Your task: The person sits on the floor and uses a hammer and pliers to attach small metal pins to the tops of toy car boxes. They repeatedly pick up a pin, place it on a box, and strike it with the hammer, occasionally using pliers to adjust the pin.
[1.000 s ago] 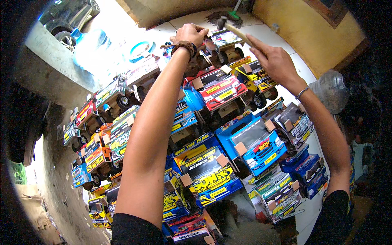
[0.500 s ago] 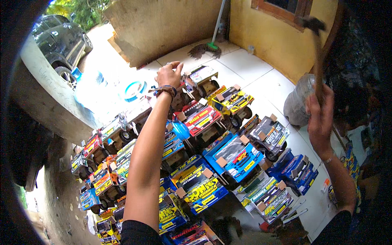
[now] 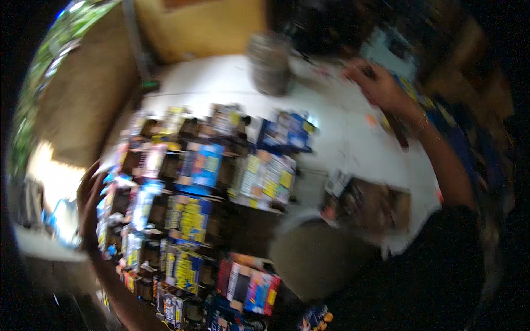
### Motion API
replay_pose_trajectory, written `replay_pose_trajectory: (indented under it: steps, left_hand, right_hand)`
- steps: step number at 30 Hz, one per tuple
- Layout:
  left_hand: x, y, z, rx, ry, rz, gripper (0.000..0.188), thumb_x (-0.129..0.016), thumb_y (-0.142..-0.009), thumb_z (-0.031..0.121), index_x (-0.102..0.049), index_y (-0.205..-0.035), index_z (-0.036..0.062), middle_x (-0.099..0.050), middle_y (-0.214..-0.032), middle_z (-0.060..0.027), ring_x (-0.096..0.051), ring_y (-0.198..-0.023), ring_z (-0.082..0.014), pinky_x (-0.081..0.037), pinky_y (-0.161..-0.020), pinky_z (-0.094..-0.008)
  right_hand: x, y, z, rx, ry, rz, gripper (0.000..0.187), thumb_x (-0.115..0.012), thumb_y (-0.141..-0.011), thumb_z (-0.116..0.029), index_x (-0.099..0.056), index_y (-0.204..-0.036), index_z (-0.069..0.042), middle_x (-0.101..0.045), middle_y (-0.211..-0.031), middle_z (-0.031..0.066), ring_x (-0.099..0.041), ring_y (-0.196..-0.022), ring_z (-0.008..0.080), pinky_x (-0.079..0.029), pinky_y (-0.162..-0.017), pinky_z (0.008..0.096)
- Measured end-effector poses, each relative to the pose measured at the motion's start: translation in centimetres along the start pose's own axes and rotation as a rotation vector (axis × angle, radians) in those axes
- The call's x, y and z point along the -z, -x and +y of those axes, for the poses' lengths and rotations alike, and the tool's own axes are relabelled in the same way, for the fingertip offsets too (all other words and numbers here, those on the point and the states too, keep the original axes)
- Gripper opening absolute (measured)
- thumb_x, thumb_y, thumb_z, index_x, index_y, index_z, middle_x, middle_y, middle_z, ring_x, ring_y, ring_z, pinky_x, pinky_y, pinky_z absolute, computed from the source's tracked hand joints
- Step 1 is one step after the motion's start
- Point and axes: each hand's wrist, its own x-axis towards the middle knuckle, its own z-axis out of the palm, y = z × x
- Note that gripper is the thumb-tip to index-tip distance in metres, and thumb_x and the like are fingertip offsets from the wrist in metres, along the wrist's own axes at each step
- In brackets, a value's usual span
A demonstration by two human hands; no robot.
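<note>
The whole view is smeared by motion, so fine detail is lost. The right hand (image 3: pixel 381 88) is stretched out to the far right, over the white tiled floor (image 3: pixel 342 143), the forearm running back toward the near right edge with a thin bracelet at the wrist. Its fingers (image 3: pixel 359 70) look curled around something small and dark, but the blur hides what it is and whether the grip is tight, so I cannot tell how far they are closed.

The left arm (image 3: pixel 105 259) shows only as a dark curved band along the near left side of the boxed toy cars (image 3: pixel 204 182); its hand and fingers cannot be made out.

The boxed toy cars lie in rows on the floor, left of centre, mostly blue and yellow packaging, touching one another. A greyish bag-like bundle (image 3: pixel 270 66) stands farther off, near the yellow wall (image 3: pixel 204 27). One more boxed toy (image 3: pixel 364 207) lies apart, to the near right of the rows.
</note>
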Motion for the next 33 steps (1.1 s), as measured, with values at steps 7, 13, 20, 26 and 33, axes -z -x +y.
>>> replay_pose_trajectory:
  steps: [7, 13, 20, 26, 33]
  left_hand:
    - [0.6, 12.1, 3.4, 0.242, -0.037, -0.399, 0.056, -0.060, -0.096, 0.031, -0.045, -0.142, 0.0028, -0.056, -0.134, -0.0128, -0.055, -0.116, -0.0212, -0.043, -0.100, -0.0357]
    - [0.3, 16.2, 2.1, 0.216, -0.073, -0.458, 0.051, -0.053, -0.100, 0.028, -0.042, -0.145, 0.0067, -0.052, -0.138, -0.0133, -0.052, -0.124, -0.0242, -0.043, -0.102, -0.0395]
    - [0.0, 18.7, 3.0, 0.297, -0.062, -0.503, 0.047, -0.054, -0.099, 0.016, -0.043, -0.141, -0.0007, -0.053, -0.137, -0.0156, -0.052, -0.125, -0.0235, -0.040, -0.107, -0.0366]
    - [-0.3, 20.2, 4.7, 0.330, -0.091, -0.521, 0.042, -0.053, -0.100, 0.013, -0.046, -0.139, -0.0040, -0.054, -0.137, -0.0152, -0.051, -0.126, -0.0222, -0.037, -0.108, -0.0341]
    - [-0.7, 19.1, 4.7, 0.323, -0.089, -0.494, 0.043, -0.053, -0.100, 0.013, -0.045, -0.139, -0.0030, -0.057, -0.133, -0.0144, -0.055, -0.121, -0.0228, -0.040, -0.105, -0.0348]
  right_hand:
    - [0.5, 9.1, 11.1, -0.027, 0.754, -0.677, 0.059, -0.063, -0.084, -0.059, -0.070, -0.087, -0.001, -0.066, -0.074, 0.0176, -0.061, -0.065, 0.0308, -0.048, -0.063, 0.0432]
    - [-10.1, 15.7, 17.4, 0.085, 0.708, -0.930, 0.025, -0.068, -0.069, -0.020, -0.069, -0.081, 0.003, -0.065, -0.074, 0.0243, -0.065, -0.071, 0.0413, -0.052, -0.064, 0.0482]
    - [-15.9, 14.8, 23.2, 0.053, 0.954, -1.109, 0.023, -0.069, -0.073, -0.020, -0.073, -0.087, -0.001, -0.071, -0.088, 0.0192, -0.069, -0.085, 0.0374, -0.056, -0.069, 0.0476]
    - [-17.9, 14.4, 25.0, -0.054, 0.880, -1.104, 0.032, -0.073, -0.073, -0.027, -0.074, -0.090, -0.001, -0.071, -0.092, 0.0207, -0.069, -0.089, 0.0375, -0.055, -0.075, 0.0493]
    - [-19.2, 13.6, 24.1, -0.065, 0.802, -0.940, 0.028, -0.068, -0.071, -0.025, -0.074, -0.082, 0.000, -0.070, -0.090, 0.0224, -0.068, -0.086, 0.0381, -0.055, -0.077, 0.0486]
